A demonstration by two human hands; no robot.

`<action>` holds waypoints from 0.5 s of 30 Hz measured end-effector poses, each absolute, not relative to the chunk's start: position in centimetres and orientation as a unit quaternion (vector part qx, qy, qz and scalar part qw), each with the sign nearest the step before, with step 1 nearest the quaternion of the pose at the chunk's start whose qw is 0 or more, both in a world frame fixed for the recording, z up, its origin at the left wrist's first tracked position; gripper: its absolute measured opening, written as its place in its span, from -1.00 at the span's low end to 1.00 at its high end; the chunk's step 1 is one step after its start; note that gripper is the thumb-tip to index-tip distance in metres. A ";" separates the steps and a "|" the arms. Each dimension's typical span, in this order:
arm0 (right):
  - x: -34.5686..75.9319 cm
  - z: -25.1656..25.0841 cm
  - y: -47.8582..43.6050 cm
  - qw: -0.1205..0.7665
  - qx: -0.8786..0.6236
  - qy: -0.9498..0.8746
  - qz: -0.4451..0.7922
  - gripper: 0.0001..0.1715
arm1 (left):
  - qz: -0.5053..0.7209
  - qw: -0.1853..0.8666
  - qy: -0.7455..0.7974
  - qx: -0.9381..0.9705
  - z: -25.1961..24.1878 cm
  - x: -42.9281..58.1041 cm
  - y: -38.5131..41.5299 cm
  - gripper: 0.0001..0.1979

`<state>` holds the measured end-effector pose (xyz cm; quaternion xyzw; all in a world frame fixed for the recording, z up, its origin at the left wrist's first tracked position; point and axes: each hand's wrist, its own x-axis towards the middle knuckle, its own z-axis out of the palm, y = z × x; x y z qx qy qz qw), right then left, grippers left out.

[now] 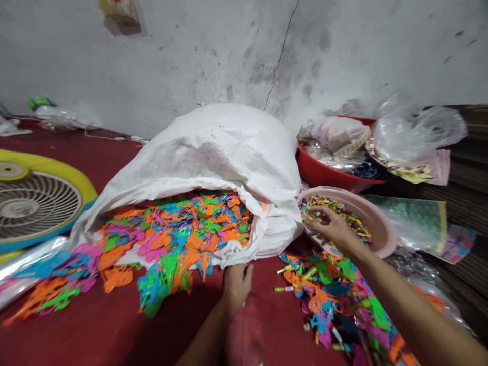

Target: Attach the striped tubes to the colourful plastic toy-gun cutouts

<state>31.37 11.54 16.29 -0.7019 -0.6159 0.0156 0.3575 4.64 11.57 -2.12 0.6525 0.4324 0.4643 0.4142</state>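
Note:
My right hand (pixel 333 226) reaches over a pink basin (pixel 385 229), its fingers apart above many small striped cylinders (pixel 353 223), mostly yellow and red. My left hand (pixel 237 287) is low at the front edge of a large white woven sack (pixel 229 145). Its fingers look curled, and their tips are hidden, so any grip on the edge does not show. Flat plastic pieces (pixel 190 229) in orange, green, blue and pink fill the sack's mouth and spill out. A second pile (pixel 324 305) of such pieces, mixed with striped cylinders, lies below the basin.
A yellow and blue fan (pixel 41 198) lies at the left beside shiny film (pixel 30 269). Behind the basin stand a red tub (pixel 324 170) with bagged items and a clear plastic bag (pixel 415 132). Printed packets (pixel 415 221) lie at the right. A cracked wall (pixel 213 56) rises behind.

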 end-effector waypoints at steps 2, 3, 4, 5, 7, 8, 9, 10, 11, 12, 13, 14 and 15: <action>27.3 12.8 8.6 0.336 -0.666 -0.662 0.075 -0.56 | 0.463 0.426 0.435 0.644 -1.4 4.3 11.1 -0.74; 25.2 10.8 7.1 0.326 -0.641 -0.688 0.102 -0.58 | 0.475 0.443 0.431 0.626 -1.3 4.1 10.8 -0.71; 23.2 8.9 5.8 0.320 -0.616 -0.709 0.125 -0.59 | 0.491 0.457 0.431 0.604 -1.3 3.8 10.4 -0.69; 21.4 7.1 4.6 0.313 -0.596 -0.726 0.143 -0.60 | 0.492 0.458 0.437 0.597 -1.3 3.6 10.0 -0.66; 18.6 4.2 3.0 0.289 -0.563 -0.759 0.150 -0.59 | 0.496 0.456 0.450 0.586 -1.7 3.0 9.0 -0.64; 17.6 3.3 2.6 0.269 -0.550 -0.778 0.140 -0.57 | 0.496 0.452 0.456 0.584 -2.0 2.6 8.5 -0.65; 17.0 2.7 2.4 0.243 -0.536 -0.799 0.124 -0.55 | 0.496 0.449 0.461 0.584 -2.2 2.2 8.0 -0.66; 16.6 2.3 2.4 0.215 -0.522 -0.818 0.105 -0.52 | 0.496 0.446 0.464 0.583 -2.2 1.7 7.6 -0.67; 16.4 2.2 2.4 0.190 -0.511 -0.834 0.086 -0.51 | 0.496 0.446 0.466 0.582 -2.1 1.2 7.2 -0.68; 16.4 2.3 2.6 0.171 -0.501 -0.845 0.075 -0.50 | 0.496 0.452 0.464 0.578 -1.7 0.7 6.8 -0.69; 16.6 2.5 2.7 0.158 -0.493 -0.852 0.070 -0.48 | 0.499 0.465 0.459 0.570 -0.9 0.2 6.4 -0.71; 16.8 2.7 2.8 0.154 -0.490 -0.855 0.069 -0.46 | 0.502 0.492 0.447 0.554 0.3 -0.5 5.9 -0.72; 17.2 3.0 2.9 0.155 -0.486 -0.857 0.076 -0.43 | 0.503 0.527 0.426 0.536 2.0 -1.2 5.4 -0.74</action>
